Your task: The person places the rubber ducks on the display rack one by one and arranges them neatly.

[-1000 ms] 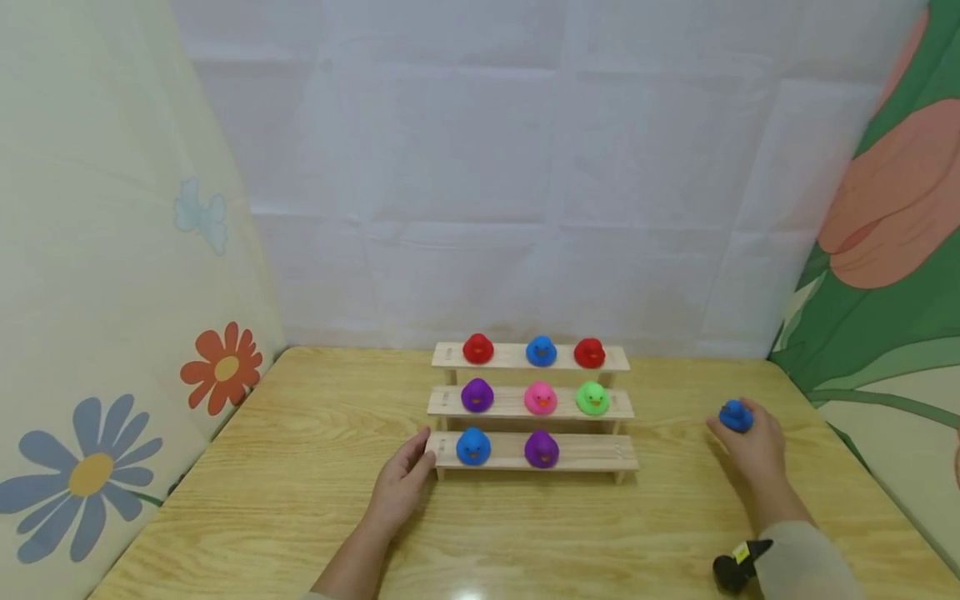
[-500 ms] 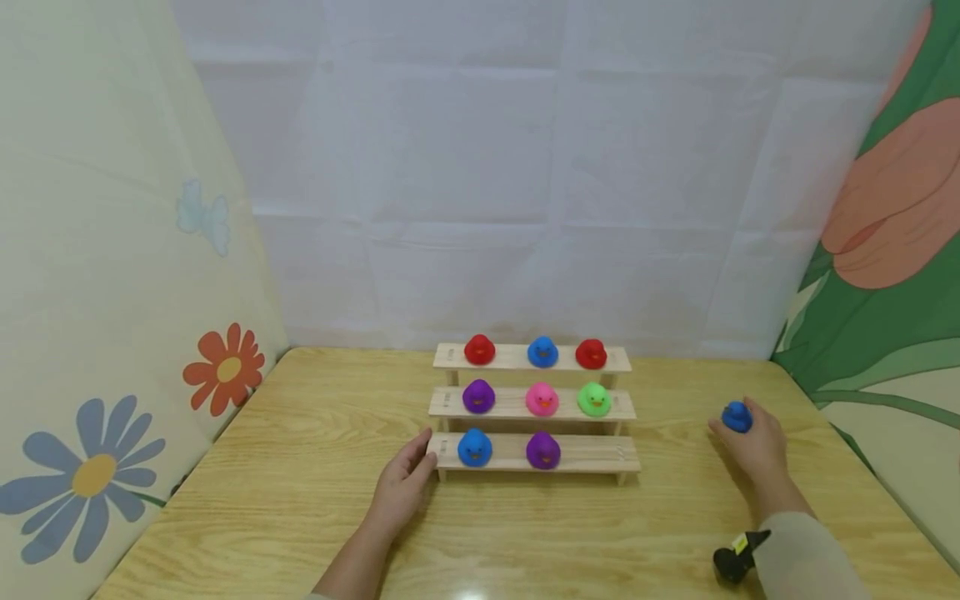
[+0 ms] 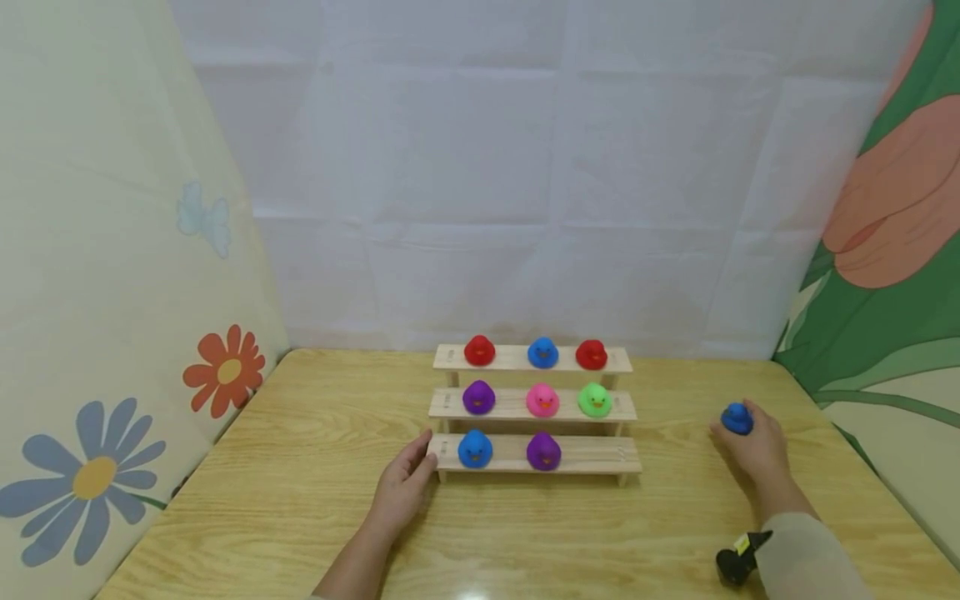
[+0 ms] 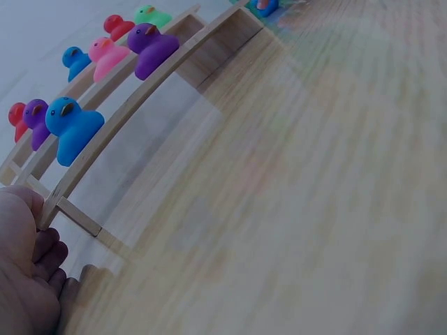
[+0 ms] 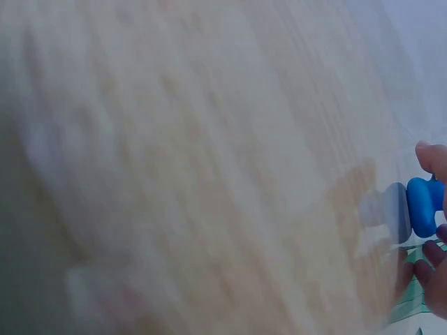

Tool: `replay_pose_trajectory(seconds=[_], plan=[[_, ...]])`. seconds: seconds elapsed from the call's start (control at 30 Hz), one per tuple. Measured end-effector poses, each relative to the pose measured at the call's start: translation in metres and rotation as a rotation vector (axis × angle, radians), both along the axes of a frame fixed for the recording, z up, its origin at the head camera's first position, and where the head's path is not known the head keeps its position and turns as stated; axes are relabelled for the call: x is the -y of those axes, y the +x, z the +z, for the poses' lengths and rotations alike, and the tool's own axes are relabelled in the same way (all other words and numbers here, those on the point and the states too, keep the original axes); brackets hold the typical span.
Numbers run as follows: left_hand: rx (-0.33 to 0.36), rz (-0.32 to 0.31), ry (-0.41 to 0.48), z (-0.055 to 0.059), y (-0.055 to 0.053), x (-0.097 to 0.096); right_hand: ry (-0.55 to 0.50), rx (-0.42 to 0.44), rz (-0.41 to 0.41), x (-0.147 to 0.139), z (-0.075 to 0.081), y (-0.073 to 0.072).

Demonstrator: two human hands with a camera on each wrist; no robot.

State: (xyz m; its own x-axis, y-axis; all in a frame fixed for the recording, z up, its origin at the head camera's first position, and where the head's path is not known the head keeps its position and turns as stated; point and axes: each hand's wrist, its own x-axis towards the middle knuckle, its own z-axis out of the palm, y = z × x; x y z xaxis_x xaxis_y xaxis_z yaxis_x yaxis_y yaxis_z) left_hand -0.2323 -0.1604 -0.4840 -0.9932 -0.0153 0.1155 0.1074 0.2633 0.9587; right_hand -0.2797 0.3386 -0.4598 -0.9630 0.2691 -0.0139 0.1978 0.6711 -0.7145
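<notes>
A three-tier wooden stand (image 3: 591, 454) holds several rubber ducks in the head view. Its left front end is gripped by my left hand (image 3: 401, 483), thumb on top and fingers below in the left wrist view. On the front step sit a blue duck (image 3: 475, 449) and a purple duck (image 3: 543, 452). Behind them are a purple duck (image 3: 478, 397), a pink duck (image 3: 542, 401) and a green duck (image 3: 595, 400). The top step bears two red ducks (image 3: 479, 351) around a blue one. To the right, my right hand (image 3: 759, 446) pinches another blue duck (image 3: 737, 418), low over the tabletop.
The wood-grain table (image 3: 300, 417) runs back to a white cloth (image 3: 487, 167). Flower-printed cloths stand at the left (image 3: 112, 292) and right (image 3: 885, 350). A black device (image 3: 738, 561) is by the right sleeve (image 3: 810, 558).
Both hands keep their hold and have hardly moved. The whole head view has shifted very slightly; the ducks on the stand stay in their places.
</notes>
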Motion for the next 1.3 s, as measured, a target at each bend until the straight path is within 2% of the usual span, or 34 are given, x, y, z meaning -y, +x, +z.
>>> replay_pose_trajectory(seconds=[0.3,0.53,0.77,1.07,1.3], plan=[[0.007,0.014,0.001,-0.002,-0.002,0.0,-0.041,-0.028,0.021,0.0,-0.004,0.003],[-0.077,0.013,-0.032,-0.003,0.0,0.0,-0.078,-0.012,0.029,0.002,-0.005,0.006],[0.005,0.009,0.0,-0.003,-0.002,0.0,-0.081,-0.008,0.029,0.004,-0.005,0.008],[0.005,0.006,0.005,0.001,0.0,-0.001,-0.212,-0.102,-0.02,0.021,-0.005,0.015],[0.001,0.007,-0.004,0.0,-0.001,0.0,-0.314,-0.123,-0.004,0.036,0.002,0.021]])
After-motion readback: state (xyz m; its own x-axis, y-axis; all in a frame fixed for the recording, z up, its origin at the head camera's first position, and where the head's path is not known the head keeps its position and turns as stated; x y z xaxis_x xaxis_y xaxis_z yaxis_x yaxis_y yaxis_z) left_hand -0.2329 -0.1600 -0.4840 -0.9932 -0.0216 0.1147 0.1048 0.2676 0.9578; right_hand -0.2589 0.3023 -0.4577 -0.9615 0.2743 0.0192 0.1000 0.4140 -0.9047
